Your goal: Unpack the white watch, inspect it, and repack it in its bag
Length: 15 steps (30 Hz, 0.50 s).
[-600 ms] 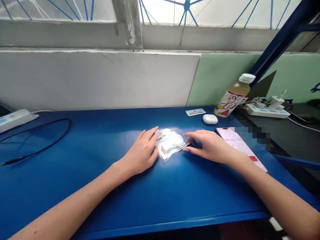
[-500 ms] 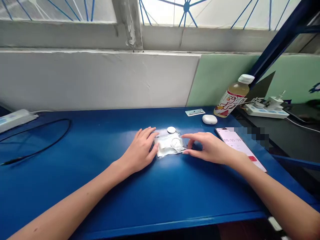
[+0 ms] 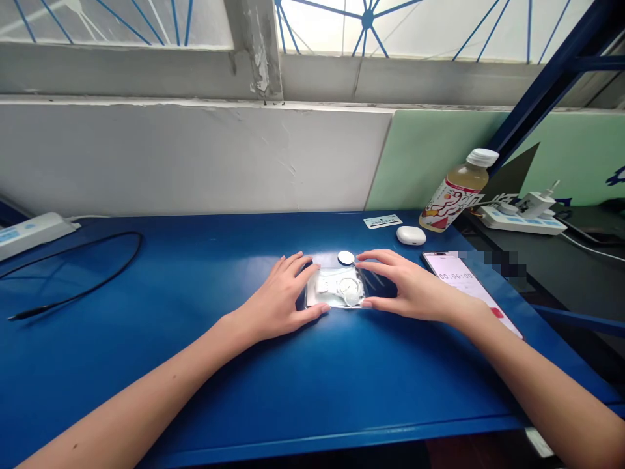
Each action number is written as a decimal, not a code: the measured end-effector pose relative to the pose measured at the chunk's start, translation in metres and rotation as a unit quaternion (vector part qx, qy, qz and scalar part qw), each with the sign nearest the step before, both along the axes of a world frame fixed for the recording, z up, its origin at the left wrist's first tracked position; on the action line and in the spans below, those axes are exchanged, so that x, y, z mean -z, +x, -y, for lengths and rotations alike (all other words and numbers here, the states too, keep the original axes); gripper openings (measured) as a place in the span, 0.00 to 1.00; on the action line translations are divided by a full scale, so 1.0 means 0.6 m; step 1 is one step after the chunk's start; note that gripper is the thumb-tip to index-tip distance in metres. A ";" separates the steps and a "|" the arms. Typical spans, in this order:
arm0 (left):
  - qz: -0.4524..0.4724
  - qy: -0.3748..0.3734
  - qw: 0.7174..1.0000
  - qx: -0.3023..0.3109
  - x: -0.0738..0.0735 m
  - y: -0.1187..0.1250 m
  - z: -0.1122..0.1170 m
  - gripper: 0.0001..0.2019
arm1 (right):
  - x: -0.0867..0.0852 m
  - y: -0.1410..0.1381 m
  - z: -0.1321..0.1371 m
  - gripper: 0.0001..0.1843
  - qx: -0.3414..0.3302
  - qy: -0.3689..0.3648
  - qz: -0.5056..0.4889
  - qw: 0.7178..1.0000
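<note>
A small clear plastic bag (image 3: 336,288) with white earphone parts inside lies flat on the blue table (image 3: 195,326). My left hand (image 3: 280,301) frames its left edge, thumb along the near side and fingers at the far side, fingers spread. At the bag's right edge is my right hand (image 3: 413,286), with the thumb touching the near corner and the fingers over the far corner. A small white round disc (image 3: 346,257) lies on the table just beyond the bag, next to my right fingertips.
A phone (image 3: 469,290) with a lit timer screen lies right of my right hand. A white earbud case (image 3: 411,235), a small card (image 3: 382,221) and a drink bottle (image 3: 456,192) sit at the back right. A black cable (image 3: 83,273) and a power strip (image 3: 29,231) lie at left.
The bag has been turned and laid flat and square to me. Both hands shifted to bracket its two ends, and the white disc now lies clear of the bag.
</note>
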<state>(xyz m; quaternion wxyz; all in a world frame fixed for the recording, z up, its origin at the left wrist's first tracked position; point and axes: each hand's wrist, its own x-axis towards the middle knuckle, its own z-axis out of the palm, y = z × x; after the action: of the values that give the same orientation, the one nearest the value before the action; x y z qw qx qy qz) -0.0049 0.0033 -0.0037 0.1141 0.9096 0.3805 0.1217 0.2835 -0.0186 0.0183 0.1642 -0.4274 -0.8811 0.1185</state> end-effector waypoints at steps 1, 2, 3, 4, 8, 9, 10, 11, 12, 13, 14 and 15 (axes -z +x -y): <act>-0.003 0.000 1.000 0.002 0.000 0.000 0.000 0.35 | 0.000 0.000 0.000 0.32 -0.001 -0.004 -0.002 1.000; -0.003 0.001 1.000 0.004 0.000 0.001 0.000 0.35 | 0.001 0.000 -0.001 0.32 -0.001 -0.008 -0.002 1.000; -0.002 0.001 1.000 0.004 0.000 0.001 0.001 0.35 | 0.001 0.001 -0.001 0.32 -0.002 -0.013 -0.002 1.000; 0.000 0.000 1.000 0.003 0.000 0.002 0.001 0.35 | 0.002 0.001 -0.002 0.32 -0.002 -0.016 -0.002 1.000; -0.009 -0.002 1.000 -0.004 0.000 0.003 0.000 0.35 | 0.004 0.000 -0.003 0.32 -0.001 -0.021 0.000 1.000; -0.015 -0.002 1.000 -0.005 0.000 0.003 0.000 0.35 | 0.004 0.000 -0.002 0.32 0.000 -0.021 0.000 1.000; -0.019 -0.002 1.000 -0.007 0.000 0.003 0.000 0.35 | 0.004 0.000 -0.002 0.32 0.001 -0.022 -0.001 1.000; -0.023 -0.003 1.000 -0.008 -0.001 0.003 0.000 0.36 | 0.003 -0.001 -0.002 0.32 0.003 -0.023 -0.001 1.000; -0.025 -0.004 1.000 -0.009 -0.001 0.003 0.000 0.36 | 0.002 -0.001 -0.001 0.32 0.005 -0.025 -0.001 1.000; -0.026 -0.005 1.000 -0.009 -0.001 0.003 0.000 0.36 | 0.002 -0.002 -0.001 0.32 0.007 -0.026 0.000 1.000; -0.024 -0.005 1.000 -0.008 -0.001 0.002 0.000 0.36 | 0.001 -0.003 -0.001 0.32 0.009 -0.029 0.002 1.000; -0.021 -0.005 1.000 -0.007 -0.001 0.002 0.000 0.37 | 0.000 -0.003 0.000 0.32 0.011 -0.031 0.004 0.999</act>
<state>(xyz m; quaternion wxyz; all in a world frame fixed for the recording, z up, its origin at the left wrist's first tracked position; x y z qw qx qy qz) -0.0036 0.0032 -0.0032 0.1095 0.9089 0.3894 0.1017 0.2817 -0.0184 0.0181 0.1487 -0.4420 -0.8730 0.1425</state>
